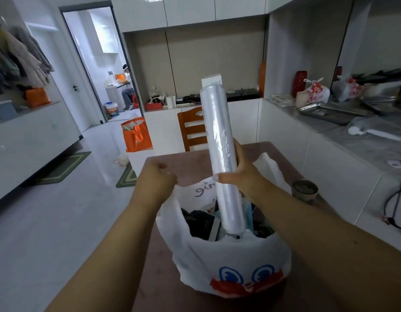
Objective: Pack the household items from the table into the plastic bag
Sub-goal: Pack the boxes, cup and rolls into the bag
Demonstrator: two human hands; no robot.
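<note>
Roll axis: Upright mostly, the roll of cling film (219,152) is standing nearly vertical, its long axis leaning slightly so the top end is pointing up and away toward the far counter and the bottom end is pointing down into the bag.
Roll position: its lower end is sitting inside the mouth of the plastic bag (231,262), among the things already packed; most of its length is sticking out above the rim.
Right hand: the right hand (239,174) is gripping the roll around its middle, thumb across the near side and fingers curling round the far side.
Left hand: the left hand (157,180) is pinching the left handle of the bag with curled fingers and holding that side up and open.
Bag: white, printed with blue cartoon eyes and a red shape on the near side, it is resting on the brown table (190,163) with its mouth gaping upward.
Bag contents: dark items, something pale blue and a book-like flat object are lying inside; what they are exactly is hard to tell.
Nearby: a small brown cup (305,191) is standing on the table just right of the bag; a wooden chair (191,129) is sitting at the table's far edge; an orange tote bag (136,135) is standing on the floor beyond.
</note>
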